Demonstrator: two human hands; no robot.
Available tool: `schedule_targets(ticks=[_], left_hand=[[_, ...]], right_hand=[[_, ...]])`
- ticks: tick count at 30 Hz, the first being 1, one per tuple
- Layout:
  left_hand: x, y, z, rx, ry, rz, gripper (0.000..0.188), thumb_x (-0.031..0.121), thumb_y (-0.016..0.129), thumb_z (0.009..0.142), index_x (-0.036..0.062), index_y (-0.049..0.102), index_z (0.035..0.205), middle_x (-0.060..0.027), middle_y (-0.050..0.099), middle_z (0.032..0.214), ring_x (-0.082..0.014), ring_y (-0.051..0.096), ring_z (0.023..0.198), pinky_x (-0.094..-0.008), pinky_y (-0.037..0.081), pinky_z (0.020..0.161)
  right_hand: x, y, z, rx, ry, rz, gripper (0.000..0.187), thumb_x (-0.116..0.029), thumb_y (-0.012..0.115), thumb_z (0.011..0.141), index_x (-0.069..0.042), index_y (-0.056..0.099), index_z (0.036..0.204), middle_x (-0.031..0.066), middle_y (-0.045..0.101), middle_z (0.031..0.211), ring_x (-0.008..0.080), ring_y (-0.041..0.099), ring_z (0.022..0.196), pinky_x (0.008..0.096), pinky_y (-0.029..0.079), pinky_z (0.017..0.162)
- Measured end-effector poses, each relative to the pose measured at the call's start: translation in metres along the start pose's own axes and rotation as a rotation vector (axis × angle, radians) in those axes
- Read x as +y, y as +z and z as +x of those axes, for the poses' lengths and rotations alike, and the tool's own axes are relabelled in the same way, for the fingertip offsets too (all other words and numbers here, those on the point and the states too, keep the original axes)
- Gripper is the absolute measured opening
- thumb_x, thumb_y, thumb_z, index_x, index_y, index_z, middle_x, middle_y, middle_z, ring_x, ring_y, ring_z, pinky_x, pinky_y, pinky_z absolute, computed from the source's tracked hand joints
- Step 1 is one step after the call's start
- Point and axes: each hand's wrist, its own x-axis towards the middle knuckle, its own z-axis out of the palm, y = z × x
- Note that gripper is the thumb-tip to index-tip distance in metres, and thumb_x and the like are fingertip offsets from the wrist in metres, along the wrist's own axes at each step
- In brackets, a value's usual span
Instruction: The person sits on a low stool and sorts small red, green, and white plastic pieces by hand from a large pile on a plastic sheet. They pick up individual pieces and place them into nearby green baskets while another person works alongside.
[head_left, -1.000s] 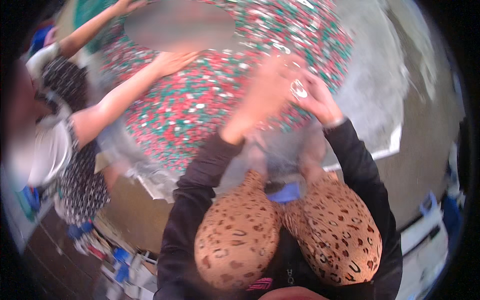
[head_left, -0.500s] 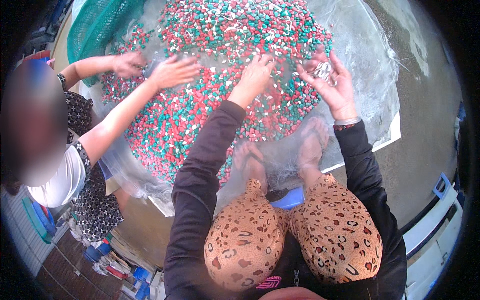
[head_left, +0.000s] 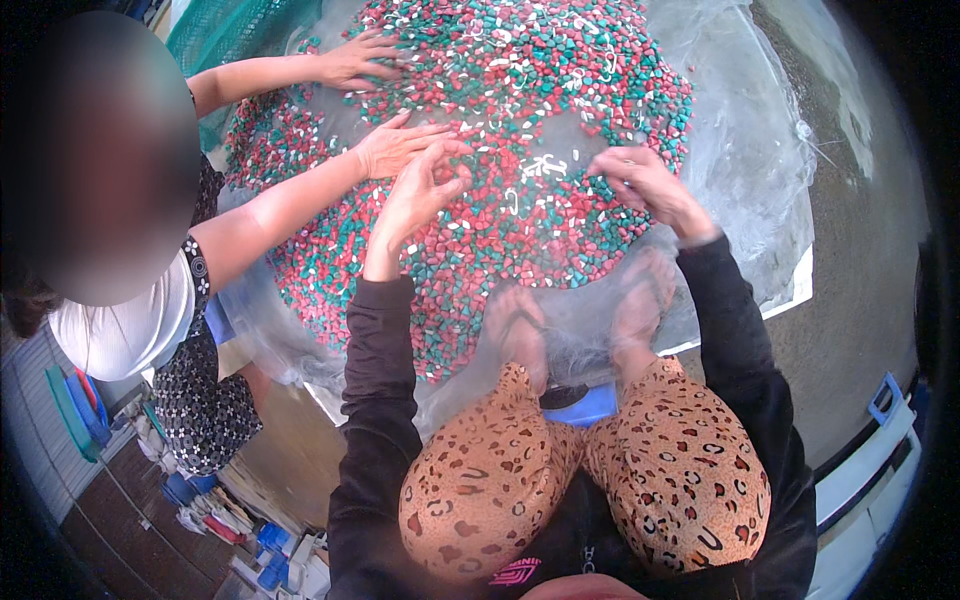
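A wide heap of small red, green and white pieces (head_left: 440, 270) is spread before me. My left hand (head_left: 415, 200) is over its middle, thumb and bent fingers apart, with nothing visible between them. To the right, my right hand (head_left: 650, 190) is turned palm down above the heap; its loosely bent fingers are somewhat blurred, and I see nothing held. Several white curled strips (head_left: 543, 166) lie in a small cluster between my hands. Beside my left hand, a co-worker's hand (head_left: 395, 148) rests on the pieces. The co-worker's other hand (head_left: 360, 60) reaches over the far left part.
Clear plastic sheeting (head_left: 740, 150) lies under the heap and over my feet (head_left: 640, 300). Green netting (head_left: 225, 45) is bunched at the far left. A blue stool (head_left: 585, 405) shows between my knees. Pale panels (head_left: 865, 480) stand at the right.
My right hand has turned over, and the white strips from its palm now seem to lie on the heap. My left hand has moved left and nearer; the co-worker's hands have shifted right.
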Motion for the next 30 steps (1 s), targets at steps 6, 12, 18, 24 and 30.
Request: schedule_targets(ticks=[6,12,18,24,30], left_hand=[[0.012,0.012,-0.001,0.261,0.139,0.725,0.031,0.007,0.065,0.076,0.0143,0.067,0.107,-0.0076,0.061,0.105,-0.0284,0.058,0.094,-0.0396,0.048,0.081],[-0.006,0.079,-0.01,-0.039,0.367,0.923,0.023,0.006,0.063,0.075,0.0138,0.069,0.095,-0.008,0.055,0.098,-0.0299,0.051,0.098,-0.0406,0.045,0.086],[-0.012,0.074,-0.01,0.023,0.274,0.825,0.015,0.011,0.067,0.076,0.0082,0.061,0.09,-0.0101,0.057,0.097,-0.0314,0.053,0.097,-0.0422,0.046,0.081],[-0.009,0.047,-0.003,0.207,0.277,0.47,0.02,0.013,0.068,0.08,0.0084,0.063,0.099,-0.0088,0.062,0.09,-0.0279,0.059,0.091,-0.0408,0.048,0.078],[-0.008,0.094,0.055,0.091,0.332,0.95,0.012,0.008,0.065,0.076,0.0035,0.069,0.086,-0.0108,0.062,0.087,-0.027,0.06,0.092,-0.0415,0.051,0.076]], right_hand=[[0.032,0.04,0.069,0.249,-0.529,-1.275,0.027,-0.012,0.058,0.086,-0.002,0.057,0.111,0.0193,0.066,0.076,0.0335,0.067,0.072,0.0437,0.051,0.059],[0.04,0.058,0.045,0.23,-0.388,-1.472,0.04,-0.002,0.057,0.079,0.002,0.044,0.117,0.0194,0.065,0.074,0.0348,0.068,0.072,0.0451,0.052,0.06],[0.042,0.055,0.062,0.285,-0.267,-1.371,0.029,-0.004,0.061,0.082,0.002,0.051,0.109,0.0151,0.065,0.07,0.0335,0.067,0.067,0.0455,0.051,0.058],[-0.017,0.022,0.021,-0.132,-0.076,0.498,0.01,-0.017,0.062,0.092,-0.009,0.057,0.094,-0.006,0.044,0.061,0.0023,0.034,0.048,0.0194,0.026,0.044],[-0.054,0.011,-0.025,-0.421,-0.271,0.718,0.012,-0.015,0.056,0.092,-0.004,0.05,0.091,0.0036,0.046,0.071,0.0084,0.04,0.054,0.0227,0.03,0.043]])
